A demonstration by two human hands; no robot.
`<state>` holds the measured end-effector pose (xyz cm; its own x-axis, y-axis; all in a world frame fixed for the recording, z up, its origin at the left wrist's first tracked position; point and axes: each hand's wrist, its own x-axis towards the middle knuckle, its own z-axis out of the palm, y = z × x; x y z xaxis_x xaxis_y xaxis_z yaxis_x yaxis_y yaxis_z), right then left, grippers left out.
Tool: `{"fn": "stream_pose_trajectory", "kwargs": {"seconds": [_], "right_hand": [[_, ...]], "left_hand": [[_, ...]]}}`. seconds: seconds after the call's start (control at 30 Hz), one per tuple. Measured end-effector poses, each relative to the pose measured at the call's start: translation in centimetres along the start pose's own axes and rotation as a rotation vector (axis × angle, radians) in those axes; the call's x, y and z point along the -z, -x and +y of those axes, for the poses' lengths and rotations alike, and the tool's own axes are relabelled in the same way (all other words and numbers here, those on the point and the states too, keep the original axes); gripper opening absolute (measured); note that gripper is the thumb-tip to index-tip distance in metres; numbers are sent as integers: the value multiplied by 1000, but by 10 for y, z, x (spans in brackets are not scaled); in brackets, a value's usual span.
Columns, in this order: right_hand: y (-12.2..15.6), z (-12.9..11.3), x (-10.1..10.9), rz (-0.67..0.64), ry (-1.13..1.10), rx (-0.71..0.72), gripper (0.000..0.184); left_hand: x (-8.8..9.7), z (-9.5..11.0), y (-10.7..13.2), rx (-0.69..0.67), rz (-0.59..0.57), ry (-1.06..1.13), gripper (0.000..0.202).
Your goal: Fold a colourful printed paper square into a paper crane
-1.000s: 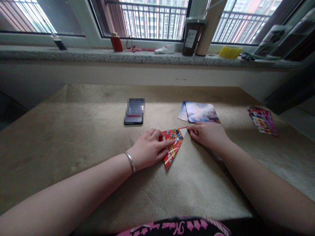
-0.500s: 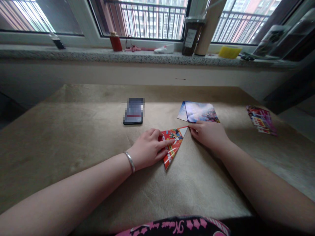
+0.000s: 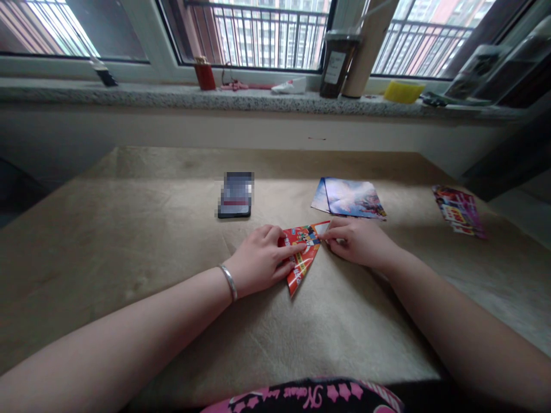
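Observation:
A glossy red sheet of printed paper (image 3: 297, 274), folded to a pointed triangular shape with a white corner, lies flat on the table. My left hand (image 3: 262, 258), with a silver bangle at the wrist, rests on its left part, fingers stretched out over the print. At the paper's right edge, just below the white corner, is my right hand (image 3: 361, 244). Its index finger and thumb are close together on that edge, and the other fingers are curled under. Part of the paper's left side is hidden beneath my left hand.
Beyond the paper lie a phone (image 3: 235, 196) and some blue-purple picture sheets (image 3: 355, 198). Several colourful printed sheets (image 3: 460, 211) lie farther right on the table (image 3: 172, 172). A jar (image 3: 336, 66), a red container (image 3: 205, 76) and yellow tape (image 3: 403, 91) stand on the windowsill.
My right hand has slid down and slightly left along the paper's right edge, away from the top tip. My left hand and the paper stay in place.

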<state>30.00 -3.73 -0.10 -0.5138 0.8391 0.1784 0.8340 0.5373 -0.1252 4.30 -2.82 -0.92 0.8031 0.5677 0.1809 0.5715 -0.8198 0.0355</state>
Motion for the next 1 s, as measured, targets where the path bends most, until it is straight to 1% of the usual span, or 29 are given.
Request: {"fn": "stream_pose_trajectory", "kwargs": {"seconds": [0.17, 0.3, 0.43, 0.73, 0.93, 1.0], "right_hand": [[1, 1, 0, -24, -210, 164, 25], [1, -2, -2, -19, -307, 221, 25], [-1, -6, -6, -47, -361, 279, 24], [-4, -11, -7, -89, -428, 308, 23], [-3, -14, -13, -70, -464, 341, 25], [-2, -17, -15, -81, -473, 347, 27]], "left_hand": [[-1, -2, 0, -26, 30, -12, 38], [-4, -3, 0, -37, 53, -16, 38], [-6, -4, 0, -44, 55, -23, 39], [-6, -4, 0, -43, 54, -8, 39], [-6, -4, -1, -31, 35, 3, 39], [-6, -4, -1, -25, 29, 13, 40]]}}
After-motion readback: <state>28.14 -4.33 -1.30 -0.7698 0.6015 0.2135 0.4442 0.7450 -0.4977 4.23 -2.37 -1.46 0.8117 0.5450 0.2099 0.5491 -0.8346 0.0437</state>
